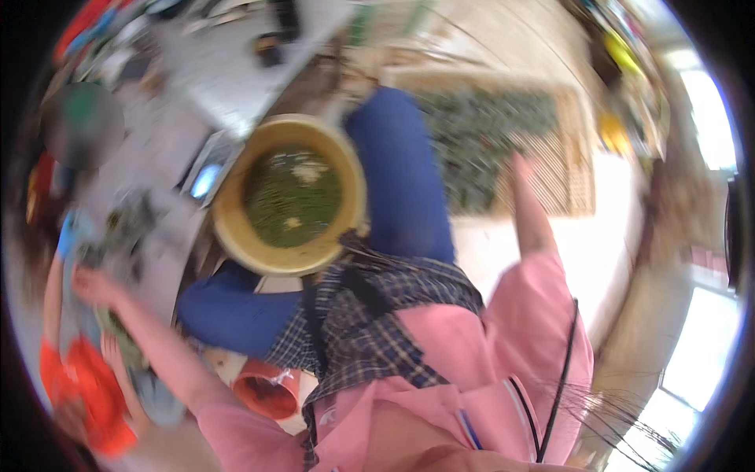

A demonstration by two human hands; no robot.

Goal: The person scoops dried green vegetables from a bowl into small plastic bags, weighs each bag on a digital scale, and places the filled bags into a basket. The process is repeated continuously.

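My right hand (519,169), blurred, reaches over a slatted wooden rack (580,149) at the right. Grey-green, leafy-looking pieces (480,126) cover much of the rack, and the hand is at the edge of them. My left hand (98,286) stretches out to the far left, above the table near small dark green clumps (93,253). Motion smears the fingers of both hands, so what they hold, if anything, does not show. Between my knees stands a yellow tub (228,208) with green, wet-looking contents (291,204) and paler bits on top.
A person in an orange top (98,393) works at the left, a blue-gloved hand (71,232) close to mine. On the grey table (169,149) lie more dark green clumps (134,216) and a shiny tray-like thing (211,169). A red bucket (267,389) stands below my left arm.
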